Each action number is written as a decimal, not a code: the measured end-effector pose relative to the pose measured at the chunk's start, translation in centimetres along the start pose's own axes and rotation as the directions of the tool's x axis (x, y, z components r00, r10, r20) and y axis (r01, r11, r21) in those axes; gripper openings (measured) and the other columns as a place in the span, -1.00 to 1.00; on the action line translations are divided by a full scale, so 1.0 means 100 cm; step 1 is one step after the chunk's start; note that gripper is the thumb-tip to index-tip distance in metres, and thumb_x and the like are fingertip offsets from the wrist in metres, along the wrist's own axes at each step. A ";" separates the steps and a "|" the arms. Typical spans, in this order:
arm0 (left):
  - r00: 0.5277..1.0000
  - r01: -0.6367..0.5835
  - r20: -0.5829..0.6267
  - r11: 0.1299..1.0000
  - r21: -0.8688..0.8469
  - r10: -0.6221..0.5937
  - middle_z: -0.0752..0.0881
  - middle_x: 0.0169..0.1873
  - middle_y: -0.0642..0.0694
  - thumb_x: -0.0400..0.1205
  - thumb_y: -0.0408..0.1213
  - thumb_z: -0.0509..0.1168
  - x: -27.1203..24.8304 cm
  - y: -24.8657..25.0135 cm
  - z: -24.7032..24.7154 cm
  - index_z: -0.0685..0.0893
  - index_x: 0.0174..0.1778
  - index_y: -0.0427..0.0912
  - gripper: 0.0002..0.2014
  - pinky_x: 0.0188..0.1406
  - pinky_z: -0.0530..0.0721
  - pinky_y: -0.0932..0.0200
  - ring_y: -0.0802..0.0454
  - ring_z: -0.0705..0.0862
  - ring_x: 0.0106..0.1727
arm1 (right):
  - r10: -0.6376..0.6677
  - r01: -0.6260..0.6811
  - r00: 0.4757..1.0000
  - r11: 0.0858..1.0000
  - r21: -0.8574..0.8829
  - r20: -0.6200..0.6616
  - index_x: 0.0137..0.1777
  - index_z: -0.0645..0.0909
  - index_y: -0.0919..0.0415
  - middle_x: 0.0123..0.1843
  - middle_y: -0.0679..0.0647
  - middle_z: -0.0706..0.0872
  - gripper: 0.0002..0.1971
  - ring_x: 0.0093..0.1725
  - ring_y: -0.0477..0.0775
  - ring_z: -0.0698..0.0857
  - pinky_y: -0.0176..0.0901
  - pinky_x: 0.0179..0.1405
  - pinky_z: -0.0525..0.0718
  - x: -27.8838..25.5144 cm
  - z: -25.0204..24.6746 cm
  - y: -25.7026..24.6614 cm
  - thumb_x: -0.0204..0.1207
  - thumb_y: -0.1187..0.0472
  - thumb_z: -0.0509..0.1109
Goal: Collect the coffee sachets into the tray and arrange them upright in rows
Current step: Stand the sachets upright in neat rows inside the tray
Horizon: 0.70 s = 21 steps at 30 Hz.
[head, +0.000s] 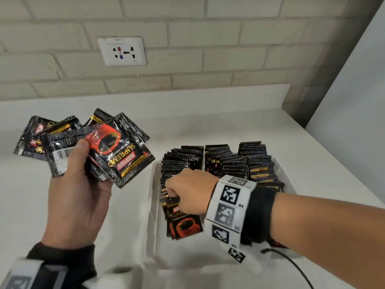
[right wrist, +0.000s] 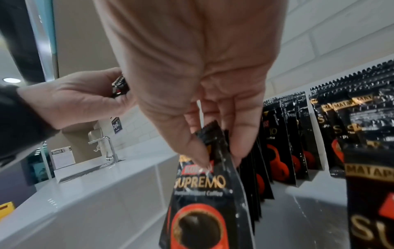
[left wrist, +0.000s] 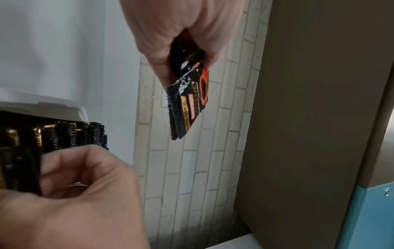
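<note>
Sachet rows (head: 220, 163) in tray (head: 153, 215), right of left hand (head: 77, 197)

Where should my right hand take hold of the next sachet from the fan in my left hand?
Probably the front sachet: pinch its free lower corner, coming from the right. It lies on top of the fan, jutting toward the tray, while the left hand thumb pins only its left edge. The right hand is nearby.

Black sachets (head: 225, 163) upright in three rows in white tray (head: 153, 207); loose fan (head: 100, 142) held, count unclear.
</note>
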<state>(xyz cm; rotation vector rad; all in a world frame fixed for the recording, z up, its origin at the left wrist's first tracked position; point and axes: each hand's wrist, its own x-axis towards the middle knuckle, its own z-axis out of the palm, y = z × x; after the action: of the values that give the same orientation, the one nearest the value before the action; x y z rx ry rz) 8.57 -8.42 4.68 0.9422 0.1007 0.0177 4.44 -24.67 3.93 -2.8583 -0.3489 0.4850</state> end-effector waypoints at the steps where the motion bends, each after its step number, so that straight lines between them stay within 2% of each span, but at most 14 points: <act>1: 1.000 0.003 -0.010 1.000 0.010 -0.003 0.81 -0.05 0.12 0.64 -0.13 0.26 0.001 0.000 -0.001 0.59 0.36 -0.10 -0.63 -0.19 0.77 0.25 0.29 0.76 -0.04 | 0.014 -0.014 0.999 1.000 -0.003 -0.043 -0.08 0.50 0.22 -0.07 0.14 0.61 -0.89 -0.11 0.20 0.67 -0.06 -0.25 0.59 0.000 0.000 0.001 0.44 0.40 0.30; 3: 1.000 0.020 -0.023 0.999 0.027 -0.020 0.82 -0.16 0.15 0.64 -0.12 0.26 0.002 -0.001 -0.005 0.65 0.16 -0.05 -0.78 -0.34 0.73 0.35 0.32 0.77 -0.13 | 0.039 -0.041 0.995 0.999 -0.023 -0.087 -0.06 0.50 0.16 -0.07 0.10 0.63 -0.90 -0.14 0.16 0.66 -0.08 -0.24 0.59 0.001 0.000 0.002 0.45 0.31 0.31; 5: 0.999 0.036 -0.026 0.999 0.039 -0.035 0.82 -0.24 0.16 0.64 -0.12 0.26 0.002 -0.003 -0.005 0.66 -0.01 -0.04 -0.87 -0.40 0.71 0.38 0.34 0.76 -0.18 | 0.048 -0.052 0.995 0.998 -0.047 -0.088 0.01 0.50 0.12 -0.06 0.08 0.64 -0.87 -0.15 0.14 0.65 -0.13 -0.26 0.55 0.002 0.003 0.002 0.47 0.26 0.31; 9: 0.997 0.080 -0.016 0.996 0.048 -0.079 0.82 -0.18 0.13 0.62 -0.12 0.27 0.000 -0.011 -0.004 0.64 0.07 -0.03 -0.84 -0.47 0.67 0.41 0.32 0.77 -0.18 | 0.035 -0.038 0.992 0.999 -0.025 -0.121 0.09 0.46 0.08 -0.07 0.04 0.62 -0.80 -0.18 0.10 0.62 -0.21 -0.41 0.44 0.002 0.005 0.005 0.48 0.22 0.31; 12: 0.995 0.102 -0.002 0.994 0.045 -0.102 0.83 -0.14 0.10 0.62 -0.14 0.27 -0.001 -0.018 -0.003 0.67 0.05 -0.05 -0.84 -0.28 0.76 0.29 0.28 0.78 -0.10 | 0.031 -0.039 0.991 0.998 -0.058 -0.134 0.17 0.45 0.09 -0.02 0.05 0.62 -0.74 -0.15 0.10 0.63 -0.22 -0.42 0.42 0.001 0.006 0.008 0.49 0.21 0.31; 14: 0.994 0.105 0.003 0.993 0.055 -0.106 0.83 -0.14 0.09 0.62 -0.15 0.28 -0.001 -0.021 -0.003 0.68 0.01 -0.07 -0.86 -0.18 0.78 0.22 0.26 0.78 -0.06 | 0.029 -0.041 0.989 0.996 -0.080 -0.146 0.20 0.46 0.08 0.05 0.05 0.63 -0.71 -0.09 0.10 0.65 -0.18 -0.37 0.44 -0.001 0.004 0.009 0.48 0.22 0.32; 16: 0.993 0.116 0.001 0.991 0.062 -0.116 0.83 -0.18 0.10 0.62 -0.14 0.28 0.000 -0.023 -0.003 0.68 -0.02 -0.05 -0.87 -0.23 0.77 0.26 0.27 0.78 -0.10 | 0.047 -0.057 0.985 0.997 -0.054 -0.166 0.24 0.45 0.03 0.08 -0.03 0.60 -0.68 -0.02 0.04 0.63 -0.15 -0.28 0.48 -0.008 -0.006 0.014 0.49 0.18 0.32; 19: 0.990 0.142 0.006 0.988 0.053 -0.142 0.83 -0.20 0.10 0.61 -0.13 0.29 0.000 -0.023 -0.004 0.69 -0.08 -0.05 -0.89 -0.25 0.77 0.27 0.27 0.78 -0.13 | 0.130 -0.125 0.968 0.992 0.036 -0.213 0.25 0.50 -0.04 -0.01 -0.13 0.51 -0.68 -0.03 -0.08 0.49 -0.18 -0.10 0.46 -0.029 -0.035 0.032 0.50 0.11 0.36; 21: 0.986 0.165 0.025 0.984 0.065 -0.167 0.83 -0.22 0.10 0.60 -0.11 0.30 -0.001 -0.024 -0.005 0.77 -0.19 -0.06 -0.82 -0.34 0.75 0.33 0.28 0.78 -0.18 | 0.184 -0.170 0.957 0.982 0.081 -0.223 0.17 0.58 -0.01 -0.03 -0.14 0.60 -0.76 -0.06 -0.12 0.49 -0.24 -0.07 0.49 -0.049 -0.053 0.050 0.51 0.13 0.38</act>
<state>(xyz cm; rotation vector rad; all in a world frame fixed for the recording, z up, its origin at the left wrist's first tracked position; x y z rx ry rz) 8.32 -9.40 2.45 0.9943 0.1522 -0.1553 2.76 -31.62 8.94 -2.8584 -0.0357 0.1857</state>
